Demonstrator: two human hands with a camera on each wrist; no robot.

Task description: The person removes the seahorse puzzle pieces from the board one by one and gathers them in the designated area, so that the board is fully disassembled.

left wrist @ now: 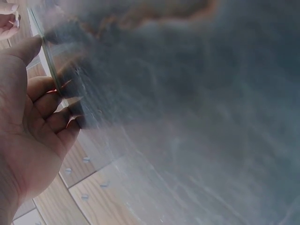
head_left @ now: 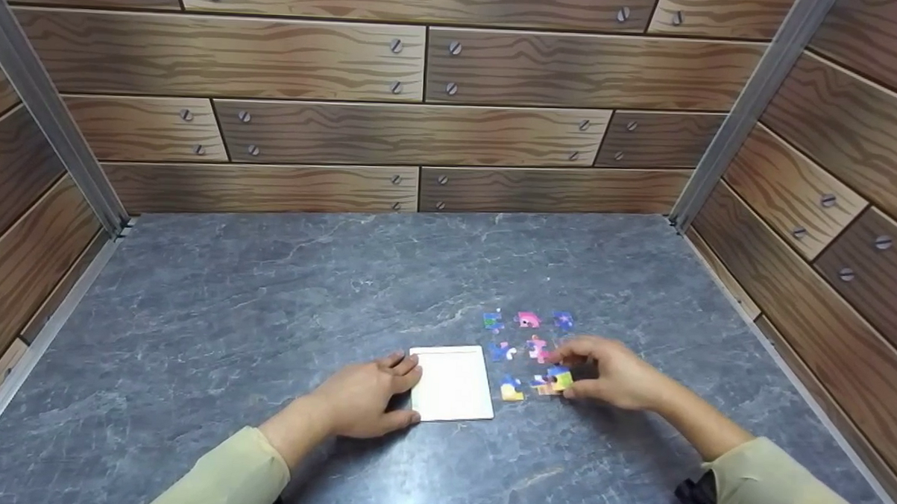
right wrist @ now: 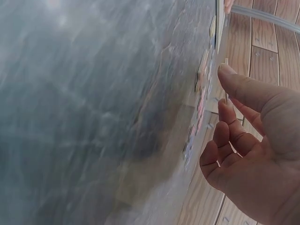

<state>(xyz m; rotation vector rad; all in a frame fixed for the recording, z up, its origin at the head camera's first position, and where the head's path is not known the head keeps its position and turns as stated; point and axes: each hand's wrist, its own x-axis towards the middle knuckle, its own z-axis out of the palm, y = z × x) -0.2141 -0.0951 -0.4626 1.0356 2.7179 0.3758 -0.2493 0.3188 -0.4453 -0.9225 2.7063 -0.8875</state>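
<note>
A square white board (head_left: 453, 386) with a thin raised border lies flat on the table. My left hand (head_left: 372, 398) rests at its left side, the thumb near the lower corner and the fingertips touching the edge; the left wrist view shows the board's thin edge (left wrist: 47, 56) against them. Between thumb and finger, my right hand (head_left: 617, 373) pinches a yellow and blue jigsaw piece (head_left: 561, 378), held above the table. Seen edge-on, that piece (right wrist: 227, 82) is a thin sliver. Beneath it, an orange-toned piece (head_left: 544, 388) is partly covered.
Several loose jigsaw pieces lie in rough rows right of the board, among them a pink piece (head_left: 528, 320), a blue one (head_left: 562, 319) and a yellow one (head_left: 511, 389). The grey marbled table (head_left: 268, 290) is bounded by wood-patterned walls (head_left: 311, 128) at the back and sides.
</note>
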